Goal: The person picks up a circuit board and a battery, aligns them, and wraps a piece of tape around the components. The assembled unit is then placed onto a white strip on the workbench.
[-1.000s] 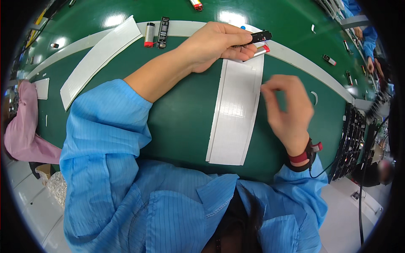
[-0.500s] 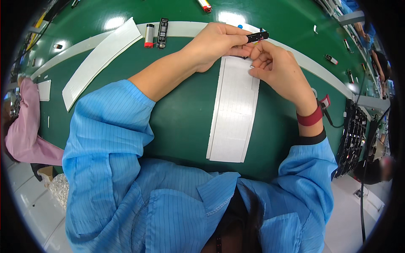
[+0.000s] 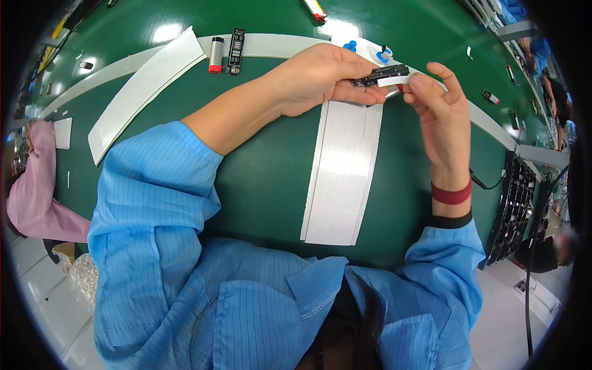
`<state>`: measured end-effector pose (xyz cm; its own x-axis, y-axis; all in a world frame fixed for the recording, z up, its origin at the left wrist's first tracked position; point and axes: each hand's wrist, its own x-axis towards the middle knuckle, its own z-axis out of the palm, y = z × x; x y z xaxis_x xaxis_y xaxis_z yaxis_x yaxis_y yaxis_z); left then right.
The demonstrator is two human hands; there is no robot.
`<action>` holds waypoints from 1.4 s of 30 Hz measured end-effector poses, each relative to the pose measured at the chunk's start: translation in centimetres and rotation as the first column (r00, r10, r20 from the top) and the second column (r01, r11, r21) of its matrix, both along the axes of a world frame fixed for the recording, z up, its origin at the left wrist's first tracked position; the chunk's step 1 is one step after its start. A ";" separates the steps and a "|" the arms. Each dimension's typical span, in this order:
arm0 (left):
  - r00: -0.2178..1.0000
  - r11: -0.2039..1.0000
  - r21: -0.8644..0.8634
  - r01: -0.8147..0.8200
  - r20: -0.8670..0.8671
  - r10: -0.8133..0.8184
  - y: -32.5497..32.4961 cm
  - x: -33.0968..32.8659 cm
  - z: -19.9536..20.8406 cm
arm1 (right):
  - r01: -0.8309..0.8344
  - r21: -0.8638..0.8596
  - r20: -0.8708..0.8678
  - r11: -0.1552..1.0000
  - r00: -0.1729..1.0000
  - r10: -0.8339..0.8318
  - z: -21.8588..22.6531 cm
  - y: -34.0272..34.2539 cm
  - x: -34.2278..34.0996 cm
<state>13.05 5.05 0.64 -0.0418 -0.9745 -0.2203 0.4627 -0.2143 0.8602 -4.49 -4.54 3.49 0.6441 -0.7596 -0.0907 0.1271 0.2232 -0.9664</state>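
My left hand [image 3: 324,77] is closed on a slim black circuit board [image 3: 390,72], held level above the far end of a white sheet [image 3: 341,179]. Between thumb and forefinger of my right hand [image 3: 444,117] is the end of a small white strip [image 3: 394,81], which lies along the board's near side. A silvery piece with a red end shows just below the strip, partly hidden by fingers. The white sheet, faintly lined like adhesive backing, lies lengthwise on the green table.
To the left are a silver-and-red battery cell [image 3: 216,55], another black circuit board [image 3: 235,52] and a long white sheet [image 3: 148,92]. Blue-topped pieces [image 3: 383,55] stand beyond my hands. Black racks [image 3: 512,203] line the right edge. A pink-sleeved person [image 3: 43,191] sits at left.
My right hand has moved right and turned upward, drawing the white strip into view. The board has come slightly nearer and to the right in my left hand, uncovering the blue-topped pieces.
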 end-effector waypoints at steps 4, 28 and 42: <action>0.999 1.000 -0.013 0.027 -0.028 -0.027 0.0 0.0 -0.2 | 0.040 -0.063 -0.034 0.997 0.999 -0.042 -1.6 0.0 0.5; 0.999 1.000 -0.018 0.018 0.030 -0.017 0.4 -0.3 0.2 | 0.098 -0.412 -0.019 0.906 0.993 -0.116 -2.4 0.9 0.8; 0.991 0.993 -0.110 -0.037 0.123 0.050 0.7 -0.9 0.2 | -0.111 -0.063 -0.059 0.992 0.992 0.107 -1.4 -1.5 -0.1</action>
